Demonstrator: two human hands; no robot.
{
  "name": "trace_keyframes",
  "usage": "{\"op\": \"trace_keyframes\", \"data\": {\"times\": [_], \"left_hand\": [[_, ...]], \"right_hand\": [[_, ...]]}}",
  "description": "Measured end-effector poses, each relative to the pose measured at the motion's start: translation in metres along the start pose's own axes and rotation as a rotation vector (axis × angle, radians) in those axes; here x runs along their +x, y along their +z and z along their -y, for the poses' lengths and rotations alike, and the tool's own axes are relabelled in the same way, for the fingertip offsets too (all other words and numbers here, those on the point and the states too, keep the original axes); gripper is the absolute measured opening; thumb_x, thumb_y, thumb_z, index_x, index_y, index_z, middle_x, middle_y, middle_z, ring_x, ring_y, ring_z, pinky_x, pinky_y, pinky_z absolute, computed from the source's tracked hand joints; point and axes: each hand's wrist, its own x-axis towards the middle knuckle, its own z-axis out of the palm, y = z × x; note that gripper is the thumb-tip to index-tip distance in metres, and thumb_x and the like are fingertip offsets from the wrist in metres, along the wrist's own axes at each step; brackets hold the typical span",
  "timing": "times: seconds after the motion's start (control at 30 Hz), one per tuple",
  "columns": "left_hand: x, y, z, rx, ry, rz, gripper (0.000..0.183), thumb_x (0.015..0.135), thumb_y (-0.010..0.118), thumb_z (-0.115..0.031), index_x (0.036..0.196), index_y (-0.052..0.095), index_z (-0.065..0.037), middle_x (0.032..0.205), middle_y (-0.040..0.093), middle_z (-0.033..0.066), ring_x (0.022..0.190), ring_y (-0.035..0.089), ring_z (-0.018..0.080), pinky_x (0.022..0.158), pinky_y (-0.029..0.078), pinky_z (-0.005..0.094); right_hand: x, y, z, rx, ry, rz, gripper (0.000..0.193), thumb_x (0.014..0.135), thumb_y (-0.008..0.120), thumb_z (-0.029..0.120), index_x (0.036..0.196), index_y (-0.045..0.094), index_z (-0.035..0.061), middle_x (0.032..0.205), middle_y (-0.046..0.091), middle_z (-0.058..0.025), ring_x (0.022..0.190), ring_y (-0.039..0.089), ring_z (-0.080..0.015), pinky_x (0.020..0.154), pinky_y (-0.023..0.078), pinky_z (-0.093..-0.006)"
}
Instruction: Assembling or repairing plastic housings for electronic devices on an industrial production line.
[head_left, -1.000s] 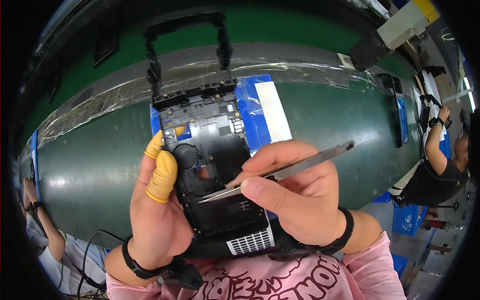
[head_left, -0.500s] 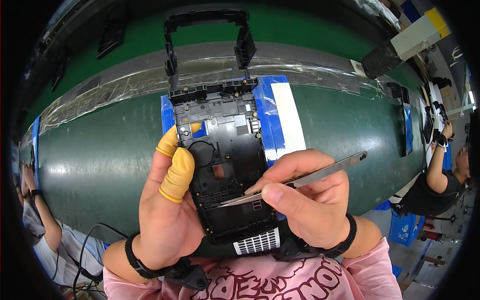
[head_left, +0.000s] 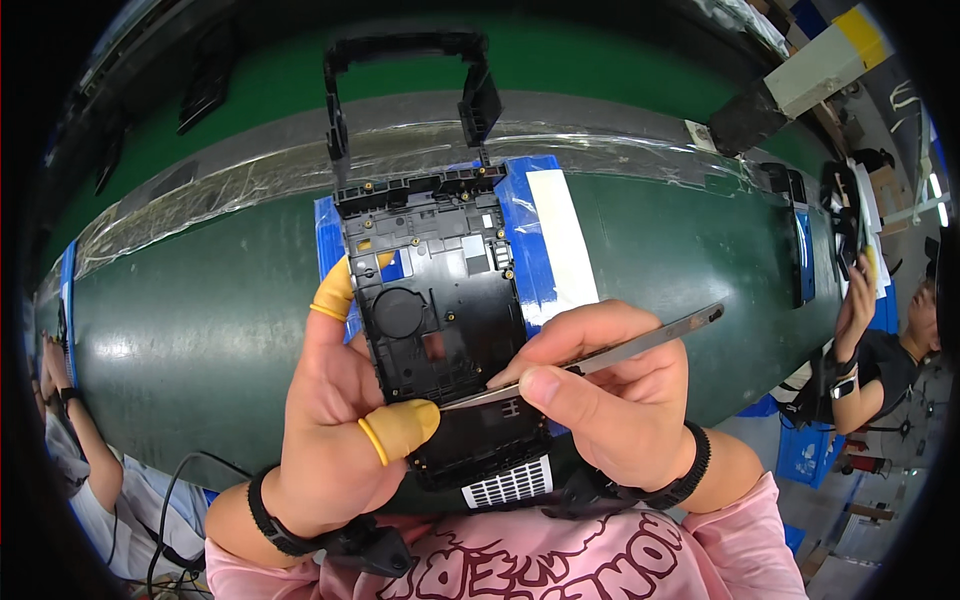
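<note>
A black plastic housing point(head_left: 470, 330) with brass inserts and a tall open loop at its far end is tilted up in front of me. My left hand point(head_left: 340, 420) supports it from the left side, fingers partly behind it. Yellow finger cots cover its thumb and one finger, and the thumb lies on the housing's lower part, close to the tips of the metal tweezers point(head_left: 640, 345). Between thumb and fingers, my right hand point(head_left: 610, 400) grips the tweezers, their points low against the housing. Whether anything small sits in the tips I cannot make out.
Behind the housing lies a blue pad point(head_left: 525, 250) with a white strip point(head_left: 563, 240) on the green work surface point(head_left: 680, 250). A dark device point(head_left: 803, 250) stands at the right. Co-workers sit at both sides, and a black cable point(head_left: 170, 500) runs at lower left.
My left thumb has moved down the housing to beside the tweezer tips. The housing has shifted slightly left. At right, a co-worker's arm has moved.
</note>
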Motion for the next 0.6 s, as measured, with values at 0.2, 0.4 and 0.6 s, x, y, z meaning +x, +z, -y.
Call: {"op": "trace_keyframes", "data": {"times": [0.2, 0.4, 0.6], "left_hand": [[-0.003, 0.001, -0.015, 0.109, 0.255, -0.141, 0.088, 0.057, 0.058, 0.010, 0.131, 0.016, -0.008, 0.112, 0.044, 0.0100, 0.099, 0.048, 0.0190, 0.086, 0.041, 0.0323], [0.003, -0.018, -0.022, 0.079, 0.447, -0.169, 0.050, 0.083, 0.045, -0.015, 0.128, 0.026, -0.004, 0.114, 0.046, 0.0103, 0.104, 0.047, 0.0209, 0.090, 0.038, 0.0335], [0.006, -0.023, -0.024, -0.213, 0.317, -0.020, 0.033, 0.089, 0.039, -0.020, 0.118, 0.041, -0.005, 0.111, 0.051, 0.0073, 0.101, 0.049, 0.0183, 0.088, 0.040, 0.0342]], "right_hand": [[0.000, -0.026, 0.014, 0.153, 0.014, -0.247, 0.020, 0.072, 0.058, -0.003, 0.092, 0.055, -0.0031, 0.072, 0.061, -0.0081, 0.064, 0.056, -0.0086, 0.050, 0.038, -0.0171], [-0.005, -0.036, -0.006, 0.022, 0.174, -0.302, 0.016, 0.071, 0.058, -0.004, 0.088, 0.056, -0.0025, 0.070, 0.060, -0.0078, 0.052, 0.050, -0.0052, 0.045, 0.034, -0.0160], [-0.002, -0.037, -0.009, 0.008, 0.204, -0.265, 0.015, 0.072, 0.057, -0.004, 0.087, 0.057, -0.0022, 0.069, 0.060, -0.0073, 0.054, 0.051, -0.0052, 0.046, 0.035, -0.0157]]}}
